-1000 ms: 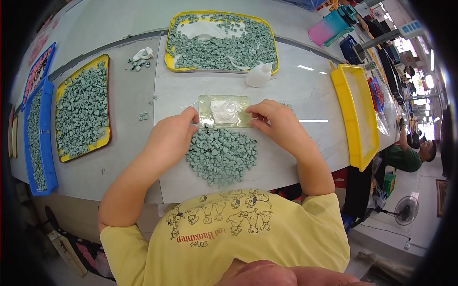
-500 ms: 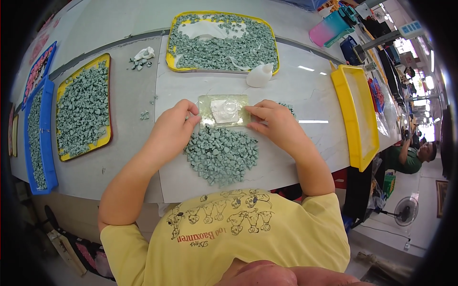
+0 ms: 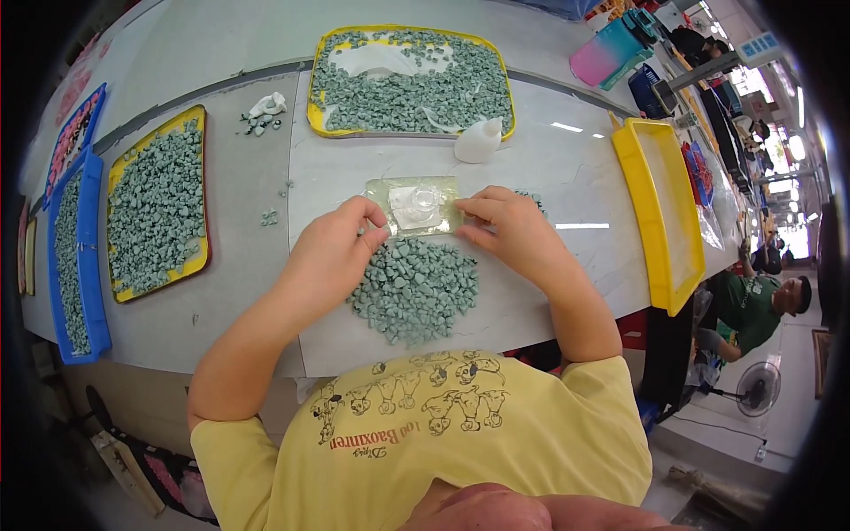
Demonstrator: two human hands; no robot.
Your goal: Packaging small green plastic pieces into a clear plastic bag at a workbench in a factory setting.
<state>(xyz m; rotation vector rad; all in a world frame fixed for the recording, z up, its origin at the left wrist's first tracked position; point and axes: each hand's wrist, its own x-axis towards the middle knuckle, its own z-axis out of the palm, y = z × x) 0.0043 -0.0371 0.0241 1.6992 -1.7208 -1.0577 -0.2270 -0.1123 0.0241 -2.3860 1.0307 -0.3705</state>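
A flat, translucent yellow-green pad lies in front of me on the table. On it rest a white sheet and a small clear round dish. My left hand is at the pad's left edge, thumb and fingers pinched together over its near corner. Any small thing between those fingertips is too small to tell. My right hand has its fingertips together at the pad's right edge; what they grip, if anything, is hidden. Just below the pad spreads a pile of small grey-green pieces, close to my left fingers.
Beyond the pad stand a white squeeze bottle and a yellow tray of green pieces. Another yellow tray and a blue bin are on the left. To the right sits a yellow bin. A co-worker is farther right.
My left hand has shifted right, from beside the pad onto its near left corner. My right hand stays almost in place. The co-worker at the right has changed posture.
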